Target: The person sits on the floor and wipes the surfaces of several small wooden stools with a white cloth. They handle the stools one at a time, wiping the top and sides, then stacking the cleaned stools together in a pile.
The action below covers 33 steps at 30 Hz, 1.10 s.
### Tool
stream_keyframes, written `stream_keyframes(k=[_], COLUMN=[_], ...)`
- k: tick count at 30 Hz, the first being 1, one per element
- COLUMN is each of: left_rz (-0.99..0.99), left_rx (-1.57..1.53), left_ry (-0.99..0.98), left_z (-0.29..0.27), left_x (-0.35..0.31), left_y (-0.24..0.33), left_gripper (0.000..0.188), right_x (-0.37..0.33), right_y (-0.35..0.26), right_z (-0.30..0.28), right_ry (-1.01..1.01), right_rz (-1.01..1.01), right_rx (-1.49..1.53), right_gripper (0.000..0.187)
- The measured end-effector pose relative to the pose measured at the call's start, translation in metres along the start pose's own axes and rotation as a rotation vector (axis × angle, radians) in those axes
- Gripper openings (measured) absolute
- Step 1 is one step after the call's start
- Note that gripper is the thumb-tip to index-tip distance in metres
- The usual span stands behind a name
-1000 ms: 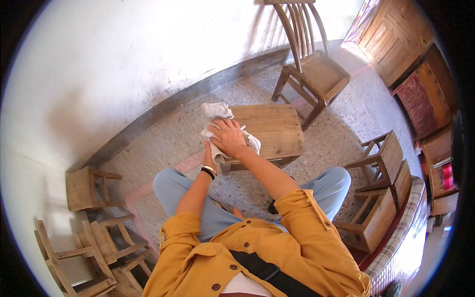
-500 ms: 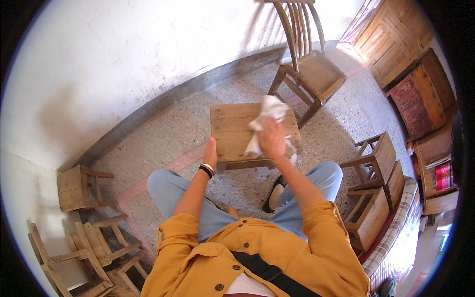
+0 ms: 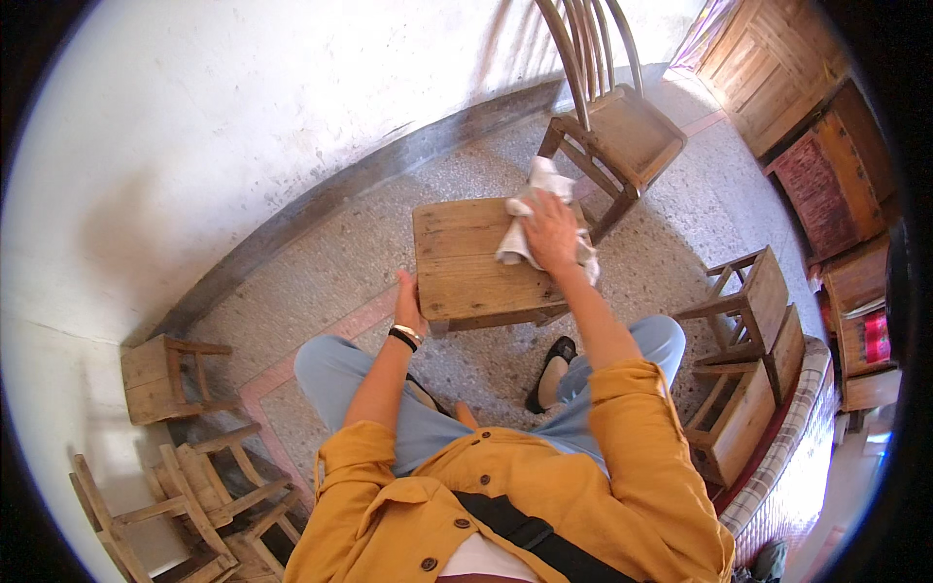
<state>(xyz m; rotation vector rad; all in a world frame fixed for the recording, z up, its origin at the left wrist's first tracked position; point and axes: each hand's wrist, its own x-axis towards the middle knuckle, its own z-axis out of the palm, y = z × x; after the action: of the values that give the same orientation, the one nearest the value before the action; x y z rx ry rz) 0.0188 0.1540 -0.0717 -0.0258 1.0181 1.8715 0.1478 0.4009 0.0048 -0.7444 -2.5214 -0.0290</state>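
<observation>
A small wooden stool (image 3: 462, 262) with a flat plank top stands in front of me between my knees. My left hand (image 3: 408, 304) grips its near left corner, with the thumb side up along the edge and the other fingers hidden below the top. On the right part of the stool top lies a crumpled whitish cloth (image 3: 515, 245). My right hand (image 3: 551, 231) presses down on this cloth and holds it bunched under the palm. Part of the cloth sticks out beyond the far edge, and another part hangs at the right edge.
A wooden chair (image 3: 627, 136) with a slatted back stands just beyond the stool. Several small stools (image 3: 739, 418) are stacked at the right beside a checked cushioned seat (image 3: 792, 447). More wooden stools (image 3: 151, 379) stand at the left near the white wall (image 3: 243, 126).
My right hand has moved the cloth a little farther away and to the right over the stool top. My left hand stays on the stool's corner. The view has shifted slightly.
</observation>
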Motion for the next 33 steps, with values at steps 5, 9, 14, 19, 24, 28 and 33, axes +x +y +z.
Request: stream_keyframes(k=[5,9,14,19,24,28,33], left_rz=[-0.02,0.01,0.023,0.055,0.077,0.137,0.076], left_rx=[0.119,0.099,-0.2,-0.04,0.094,0.165,0.074], left_ry=[0.009,-0.058,-0.075,-0.122,0.026,-0.001,-0.03], left_z=[0.021,0.008,0.004,-0.005,-0.005,0.002,0.009], left_x=[-0.008,-0.007,-0.007,0.0,0.007,0.005,-0.005], left_y=[0.003,0.0,0.003,-0.001,-0.016,-0.013,-0.003], left_gripper=[0.079,0.08,0.078,0.072,0.061,0.059,0.059], right_x=[-0.055,-0.071,-0.037,0.015,-0.015,-0.066,-0.06], right_y=[0.012,-0.082,-0.154,-0.086,-0.004,-0.038,-0.138], right_z=[-0.033,-0.036,-0.008,0.025,-0.019,-0.031,-0.025], right_ry=[0.0,-0.223,-0.237,-0.196,-0.056,-0.097,-0.273], right_rz=[-0.014,-0.246,-0.383,-0.148,0.085,0.022,-0.324], right_rx=[0.008,0.152,0.324,0.129,-0.02,-0.006,0.214], right_gripper=[0.037,0.043,0.045,0.039,0.039,0.046,0.047])
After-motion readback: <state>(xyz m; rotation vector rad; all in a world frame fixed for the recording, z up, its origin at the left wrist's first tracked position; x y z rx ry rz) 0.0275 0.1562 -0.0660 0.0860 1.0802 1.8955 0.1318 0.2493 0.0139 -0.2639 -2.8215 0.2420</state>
